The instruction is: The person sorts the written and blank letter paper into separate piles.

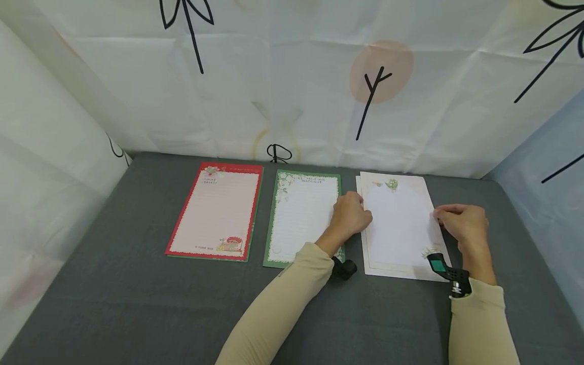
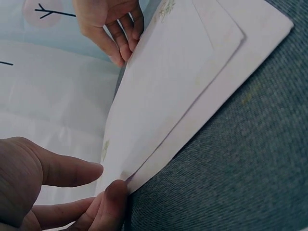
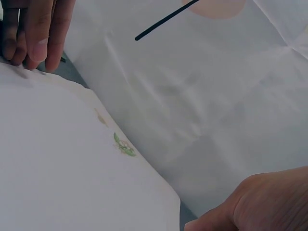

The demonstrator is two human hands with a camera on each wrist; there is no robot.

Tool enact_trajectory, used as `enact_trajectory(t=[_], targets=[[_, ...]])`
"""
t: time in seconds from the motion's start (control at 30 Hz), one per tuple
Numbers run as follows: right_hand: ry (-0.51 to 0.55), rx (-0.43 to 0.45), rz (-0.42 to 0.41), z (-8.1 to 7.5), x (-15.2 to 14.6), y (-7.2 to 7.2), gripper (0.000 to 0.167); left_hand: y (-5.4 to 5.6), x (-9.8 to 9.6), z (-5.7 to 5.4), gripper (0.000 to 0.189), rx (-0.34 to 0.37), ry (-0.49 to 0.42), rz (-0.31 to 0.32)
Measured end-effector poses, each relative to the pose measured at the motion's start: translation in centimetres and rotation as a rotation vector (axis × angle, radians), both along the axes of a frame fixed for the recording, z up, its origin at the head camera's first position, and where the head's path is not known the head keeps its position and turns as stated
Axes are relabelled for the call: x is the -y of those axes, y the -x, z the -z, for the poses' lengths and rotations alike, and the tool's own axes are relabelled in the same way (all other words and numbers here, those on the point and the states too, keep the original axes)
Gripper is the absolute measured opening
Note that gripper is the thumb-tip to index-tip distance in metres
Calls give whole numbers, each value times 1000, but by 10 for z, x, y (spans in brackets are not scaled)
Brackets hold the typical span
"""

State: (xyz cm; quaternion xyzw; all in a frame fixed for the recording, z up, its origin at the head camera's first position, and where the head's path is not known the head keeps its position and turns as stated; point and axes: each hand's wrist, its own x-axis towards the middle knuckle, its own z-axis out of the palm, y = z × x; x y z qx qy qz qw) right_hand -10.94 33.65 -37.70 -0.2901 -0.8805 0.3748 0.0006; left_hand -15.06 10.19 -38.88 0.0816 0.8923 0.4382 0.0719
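White sheets of letter paper [image 1: 399,223] with small green plant prints lie stacked at the right side of the table. A lower sheet [image 2: 192,118] juts out from under the top one at the left and near edges. My left hand [image 1: 349,215] is at the stack's left edge; in the left wrist view its fingertips [image 2: 115,192] touch that edge, thumb apart from them. Across the paper, my right hand [image 1: 465,223] has its fingertips at the right edge. Its fingers [image 2: 127,38] reach down fairly straight there.
Left of the stack lies a green-bordered lined sheet [image 1: 296,218], partly covered by my left forearm. Farther left is a red-bordered sheet [image 1: 212,210] with green edges showing beneath it. Dark grey cloth [image 1: 137,304] covers the table; a printed white curtain [image 1: 301,101] hangs behind.
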Motion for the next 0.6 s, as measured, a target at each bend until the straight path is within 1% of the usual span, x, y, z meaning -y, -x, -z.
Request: enact_trajectory(t=[0.07, 0.17, 0.2, 0.37, 0.47, 0.6], targets=[[-8, -12, 7, -1, 0, 0, 40, 0, 3, -1, 8, 2, -25, 11], [-12, -28, 10, -2, 1, 0, 39, 0, 8, -2, 27, -1, -81, 23], [-13, -33, 10, -2, 1, 0, 39, -1, 10, -3, 29, 1, -102, 30], [-10, -58, 10, -4, 3, 0, 38, 0, 22, -7, 30, -24, -172, 43], [-14, -67, 20, -5, 6, 0, 37, 2, 31, -8, 30, -43, -198, 49], [-9, -66, 4, -9, 9, 0, 39, 3, 45, -10, 30, -55, -227, 59]])
